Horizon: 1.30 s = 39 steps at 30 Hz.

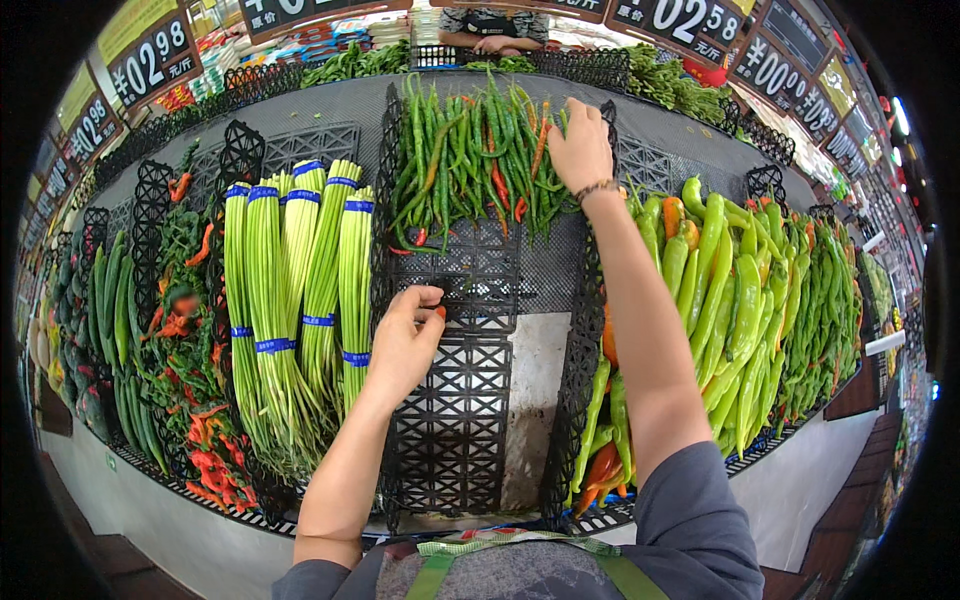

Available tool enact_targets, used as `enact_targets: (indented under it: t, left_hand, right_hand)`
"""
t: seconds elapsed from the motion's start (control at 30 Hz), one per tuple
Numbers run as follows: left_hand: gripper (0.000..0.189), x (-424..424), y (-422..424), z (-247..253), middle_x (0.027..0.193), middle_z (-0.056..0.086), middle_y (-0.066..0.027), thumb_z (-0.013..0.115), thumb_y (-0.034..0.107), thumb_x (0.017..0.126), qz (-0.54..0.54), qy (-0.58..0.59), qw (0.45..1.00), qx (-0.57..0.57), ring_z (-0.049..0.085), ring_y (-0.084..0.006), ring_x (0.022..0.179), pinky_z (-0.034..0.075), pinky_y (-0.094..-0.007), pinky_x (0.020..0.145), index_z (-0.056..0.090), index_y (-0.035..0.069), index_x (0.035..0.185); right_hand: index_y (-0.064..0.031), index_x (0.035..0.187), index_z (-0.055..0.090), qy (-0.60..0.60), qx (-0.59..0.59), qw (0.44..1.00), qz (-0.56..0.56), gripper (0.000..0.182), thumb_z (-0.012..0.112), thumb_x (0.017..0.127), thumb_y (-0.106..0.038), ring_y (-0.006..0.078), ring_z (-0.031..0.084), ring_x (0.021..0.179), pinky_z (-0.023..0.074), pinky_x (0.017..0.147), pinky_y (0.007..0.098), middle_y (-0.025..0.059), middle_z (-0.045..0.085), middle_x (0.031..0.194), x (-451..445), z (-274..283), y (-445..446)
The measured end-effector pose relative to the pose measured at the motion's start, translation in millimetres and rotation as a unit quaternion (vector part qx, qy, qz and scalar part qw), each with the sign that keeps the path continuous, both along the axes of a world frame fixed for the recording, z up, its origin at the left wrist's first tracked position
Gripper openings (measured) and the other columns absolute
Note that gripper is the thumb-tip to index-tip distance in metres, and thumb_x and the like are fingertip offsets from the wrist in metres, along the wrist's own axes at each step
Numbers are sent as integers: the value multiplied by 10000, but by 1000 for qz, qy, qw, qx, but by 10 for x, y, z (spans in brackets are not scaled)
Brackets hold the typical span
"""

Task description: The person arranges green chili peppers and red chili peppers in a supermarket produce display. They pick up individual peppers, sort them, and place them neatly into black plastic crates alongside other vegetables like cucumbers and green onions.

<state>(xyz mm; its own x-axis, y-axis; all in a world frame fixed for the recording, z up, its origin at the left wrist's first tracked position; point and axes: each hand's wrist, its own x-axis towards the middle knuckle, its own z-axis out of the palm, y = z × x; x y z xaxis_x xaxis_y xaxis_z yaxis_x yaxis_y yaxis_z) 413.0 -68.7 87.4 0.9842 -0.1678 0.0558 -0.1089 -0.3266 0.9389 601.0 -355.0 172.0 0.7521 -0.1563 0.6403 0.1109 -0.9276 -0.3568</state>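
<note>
My left hand (407, 345) is over the bare lower part of a black plastic lattice rack (454, 420), its thumb and fingers pinched on a small red piece (441, 311). The piece is too small to name surely. My right hand (583, 146) reaches to the upper right end of a row of long thin green chili peppers (480, 157), some of them red or orange. Its fingertips touch the peppers beside the black lattice divider (609, 120); whether they grip any is hidden. The chilies lie side by side across the upper part of the rack.
Banded bunches of green garlic stems (281, 300) lie to the left, then red and green peppers (184, 322) and cucumbers (112, 300). Large light-green peppers (727, 300) fill the right section. A person (495, 34) leans at the far side. Price signs (675, 22) hang above.
</note>
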Motion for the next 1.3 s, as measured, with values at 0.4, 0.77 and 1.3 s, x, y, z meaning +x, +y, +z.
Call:
enact_targets:
  t: [0.4,0.77,1.3]
  left_hand:
    - [691,631,-603,-396,1515,338,-324,657,127,839,237,-74,967,61,373,-496,1395,305,-514,1191,429,-42,1470]
    - [570,1257,-600,-253,1457,450,-349,643,153,822,290,-123,948,54,434,-508,1348,339,-562,1152,503,-100,1313]
    - [488,1534,-796,351,1580,418,-189,642,241,924,199,-412,866,203,307,-448,1492,201,-645,1220,614,136,1399]
  right_hand:
    - [-104,1306,665,-73,-260,928,258,416,691,921,-261,318,438,1424,316,1201,514,132,560,1447,-416,-380,1109]
    - [-76,1381,605,-45,-278,930,236,467,661,956,-261,321,406,1462,314,1209,505,136,537,1491,-233,-518,1075]
    - [-229,1551,448,9,-235,972,19,517,489,1058,-379,373,426,1447,334,1171,515,113,408,1619,147,-823,387]
